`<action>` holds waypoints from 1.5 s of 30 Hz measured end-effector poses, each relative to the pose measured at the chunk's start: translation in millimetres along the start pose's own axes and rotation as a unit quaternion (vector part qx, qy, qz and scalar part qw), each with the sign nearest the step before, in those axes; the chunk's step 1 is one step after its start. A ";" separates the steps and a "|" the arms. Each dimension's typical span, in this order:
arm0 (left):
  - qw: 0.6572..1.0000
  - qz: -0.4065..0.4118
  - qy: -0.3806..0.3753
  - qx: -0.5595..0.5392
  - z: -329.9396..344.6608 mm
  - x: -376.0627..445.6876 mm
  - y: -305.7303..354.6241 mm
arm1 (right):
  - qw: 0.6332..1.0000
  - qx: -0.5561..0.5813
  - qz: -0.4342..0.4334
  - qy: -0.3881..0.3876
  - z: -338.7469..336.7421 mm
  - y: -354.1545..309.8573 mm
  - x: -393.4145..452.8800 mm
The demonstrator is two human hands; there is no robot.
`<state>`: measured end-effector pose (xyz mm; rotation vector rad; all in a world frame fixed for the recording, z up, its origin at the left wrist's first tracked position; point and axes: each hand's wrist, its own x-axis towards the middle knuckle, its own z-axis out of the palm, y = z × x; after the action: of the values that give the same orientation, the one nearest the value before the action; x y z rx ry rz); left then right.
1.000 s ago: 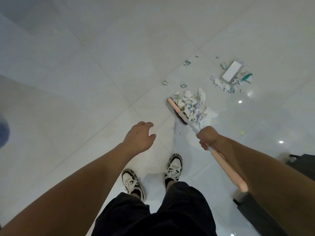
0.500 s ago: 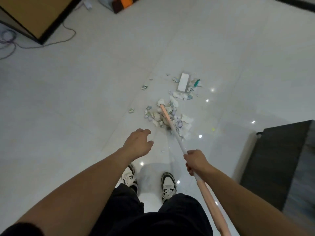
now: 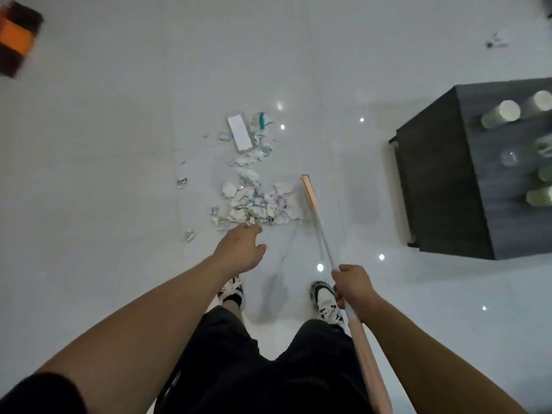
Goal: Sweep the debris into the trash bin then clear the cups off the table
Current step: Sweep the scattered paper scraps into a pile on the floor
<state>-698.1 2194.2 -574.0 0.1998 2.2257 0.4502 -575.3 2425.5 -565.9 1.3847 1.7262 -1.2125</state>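
Note:
A pile of crumpled paper scraps [image 3: 257, 203] lies on the pale tiled floor ahead of my feet. More scraps, a white flat box [image 3: 240, 133] and a teal item [image 3: 262, 121] trail beyond it. My right hand [image 3: 352, 285] grips the handle of a pink broom [image 3: 310, 198], whose head rests at the pile's right edge. My left hand [image 3: 240, 252] hovers with relaxed fingers just short of the pile, holding nothing. Several green cups [image 3: 500, 114] stand on a dark table [image 3: 442, 186] at the right.
An orange and dark object [image 3: 16, 40] sits on the floor at the far left. A small bit of litter [image 3: 495, 41] lies at the far right. Stray scraps [image 3: 181, 183] dot the floor left of the pile. My shoes [image 3: 324, 297] stand below the hands.
The view has swung so the dark table with cups now shows at the right. The broom head has moved from the middle of the pile to its right edge.

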 end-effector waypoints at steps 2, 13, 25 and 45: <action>0.999 0.020 -0.027 0.034 -9.8 8.3 -14.6 | 0.998 0.048 0.041 0.028 22.1 7.6 -5.0; 0.984 0.032 -0.099 0.144 -32.2 35.7 -79.4 | 0.874 0.413 0.256 -0.019 146.0 2.1 -33.5; 0.984 0.075 -0.094 0.129 -62.4 38.5 -33.3 | 0.911 0.381 0.154 -0.014 79.5 -54.6 -43.1; 0.998 -0.054 0.029 0.005 -101.3 103.8 92.0 | 0.991 0.060 0.090 -0.077 -83.0 -199.1 147.1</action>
<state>-843.1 2283.8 -553.1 0.0729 2.2822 0.3913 -799.1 2553.8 -606.3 1.4417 1.4112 -1.3034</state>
